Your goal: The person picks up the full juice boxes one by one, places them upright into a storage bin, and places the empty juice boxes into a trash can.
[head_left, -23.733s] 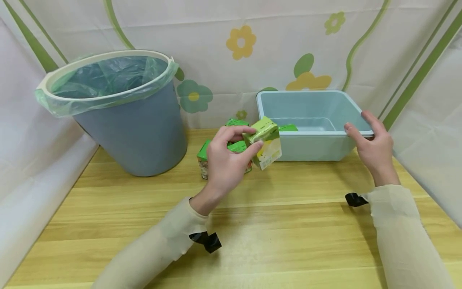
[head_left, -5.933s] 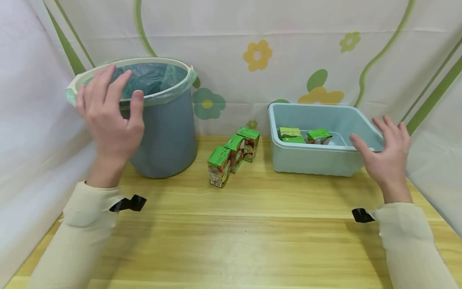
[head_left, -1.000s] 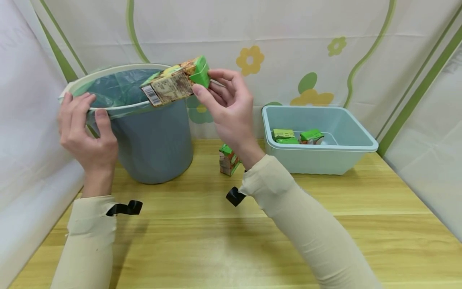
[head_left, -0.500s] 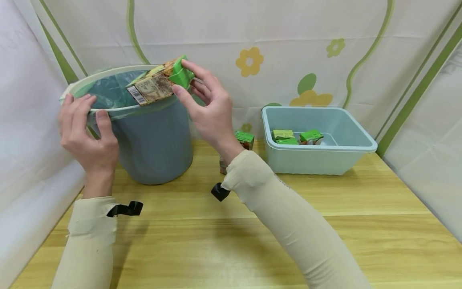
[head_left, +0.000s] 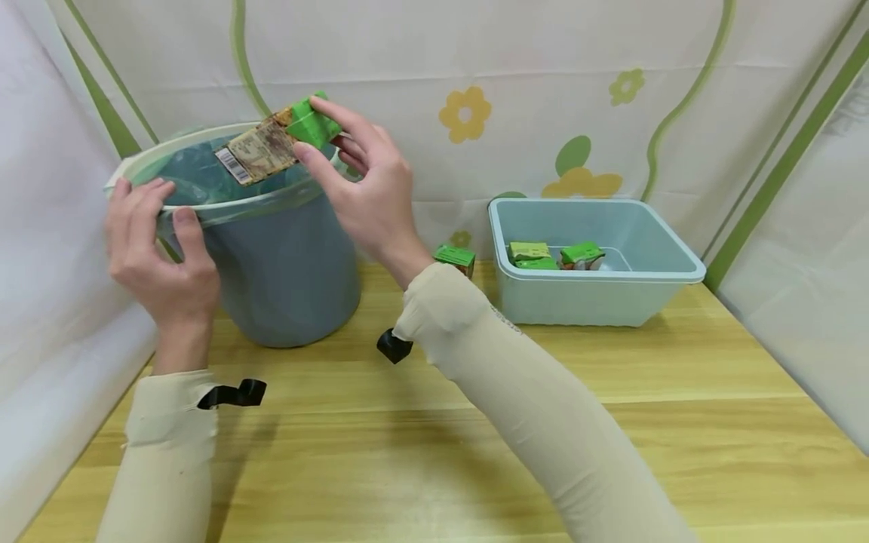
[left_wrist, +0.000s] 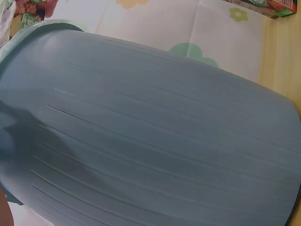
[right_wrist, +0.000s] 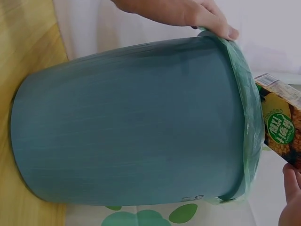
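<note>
My right hand (head_left: 373,185) pinches a juice box (head_left: 261,151) by its green end, thumb on the near side. The box is tilted, barcode end down, over the mouth of a blue-grey trash bin (head_left: 288,264) with a pale green liner (head_left: 204,170). In the right wrist view the juice box (right_wrist: 280,125) shows a pineapple-like print and a round green label, close by the bin's lined rim. My left hand (head_left: 163,264) grips the bin's rim, fingers over the inside edge and thumb outside. The left wrist view is mostly filled by the bin's wall (left_wrist: 164,122).
Behind my right forearm a green-topped juice box (head_left: 456,258) stands on the wooden table (head_left: 326,445), partly hidden. To the right is a light blue tub (head_left: 591,302) holding several small cartons (head_left: 580,253). A flower-printed curtain (head_left: 380,45) hangs behind everything.
Over the last second my right hand has carried the juice box leftward, farther over the bin's mouth. My left hand stays at the rim. Earlier, both hands were empty and three boxes stood on the table.
</note>
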`<state>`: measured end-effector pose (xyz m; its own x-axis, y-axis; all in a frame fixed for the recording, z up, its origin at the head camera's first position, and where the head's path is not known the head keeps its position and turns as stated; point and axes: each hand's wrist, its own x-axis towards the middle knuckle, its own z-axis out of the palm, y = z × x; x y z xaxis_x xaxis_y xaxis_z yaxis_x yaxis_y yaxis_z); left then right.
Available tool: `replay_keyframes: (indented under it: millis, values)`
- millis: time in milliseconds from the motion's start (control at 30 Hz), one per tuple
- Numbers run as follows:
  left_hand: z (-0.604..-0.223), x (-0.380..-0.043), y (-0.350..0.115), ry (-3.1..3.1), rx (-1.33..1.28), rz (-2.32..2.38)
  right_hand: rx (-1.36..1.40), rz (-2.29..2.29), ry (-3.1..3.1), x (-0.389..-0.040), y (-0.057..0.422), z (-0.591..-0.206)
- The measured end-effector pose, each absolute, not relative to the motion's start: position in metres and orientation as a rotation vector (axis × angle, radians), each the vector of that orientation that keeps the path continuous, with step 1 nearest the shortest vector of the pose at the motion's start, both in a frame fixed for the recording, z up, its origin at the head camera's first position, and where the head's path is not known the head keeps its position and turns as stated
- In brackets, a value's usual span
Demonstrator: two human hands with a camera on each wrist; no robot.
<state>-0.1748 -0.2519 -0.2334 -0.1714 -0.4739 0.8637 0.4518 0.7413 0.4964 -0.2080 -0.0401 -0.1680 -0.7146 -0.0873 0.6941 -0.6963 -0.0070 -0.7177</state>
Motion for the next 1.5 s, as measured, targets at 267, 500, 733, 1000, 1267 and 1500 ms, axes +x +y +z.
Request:
replay_keyframes:
  millis: [267, 500, 733, 1000, 1267, 1500]
  values:
    - [-0.229, -0.169, -0.248, -1.512, 0.007, -0.827, 0.777, 1.684, -1.976, -0.214, -0.052, -0.169]
    - [-0.224, -0.164, -0.246, -1.484, -0.006, -0.839, 0.786, 1.352, -2.175, -0.218, -0.063, -0.167]
    - [-0.228, -0.170, -0.257, -1.470, -0.010, -0.825, 0.815, 1.150, -2.275, -0.218, -0.068, -0.169]
    - [-0.230, -0.173, -0.264, -1.470, -0.006, -0.811, 0.817, 1.023, -2.383, -0.218, -0.068, -0.164]
    - [-0.230, -0.173, -0.263, -1.461, -0.008, -0.810, 0.826, 0.927, -2.467, -0.216, -0.066, -0.155]
    - [-0.229, -0.174, -0.262, -1.462, -0.015, -0.814, 0.821, 0.851, -2.518, -0.215, -0.063, -0.150]
